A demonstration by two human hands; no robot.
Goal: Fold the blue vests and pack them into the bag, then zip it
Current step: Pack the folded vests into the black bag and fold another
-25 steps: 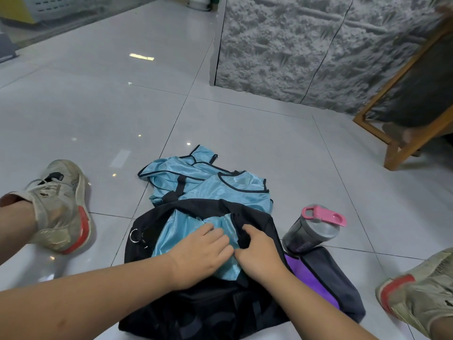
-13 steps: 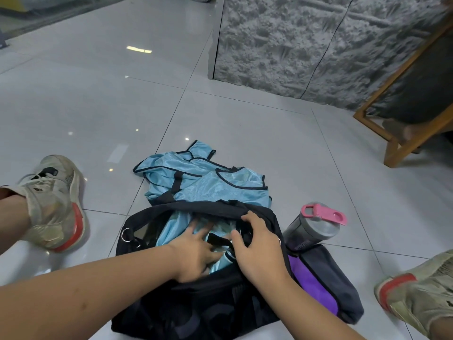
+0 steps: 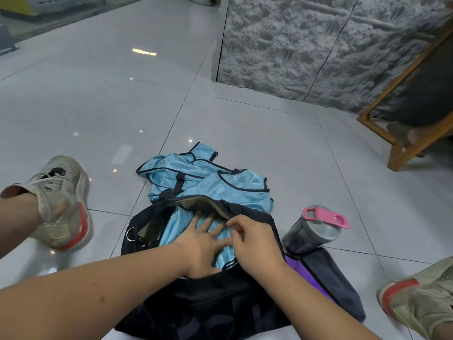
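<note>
Pressing now: the left hand (image 3: 201, 244) lies flat inside the open mouth of the black duffel bag (image 3: 196, 298), fingers spread wide on the blue vest (image 3: 176, 227) already in there.
Right hand: the right hand (image 3: 255, 241) sits at the bag's far-right lip, fingers curled and pinching; it looks like the bag's edge or the zip line, though what sits between the fingertips is too small to tell.
Vests outside: the loose blue vests (image 3: 208, 177) lie in a heap on the tile floor (image 3: 245, 133), just beyond the bag and touching its far rim, unfolded and not yet packed.
Bag state: wide open, far flap turned up showing its tan lining, metal ring (image 3: 131, 234) at the left end.
Step in hand, my read: seating the packed vest low so the mouth stays clear.
Doing it well: keep the flat palm pushing fabric down and away from the zip track; slippery mesh like this tends to spring back up and snag the teeth.
Still to come: the heap needs folding and packing before any zipping.
Nearby: a grey shaker bottle with a pink lid (image 3: 316, 227) leans just right of the bag, so pull the rim gently.
</note>
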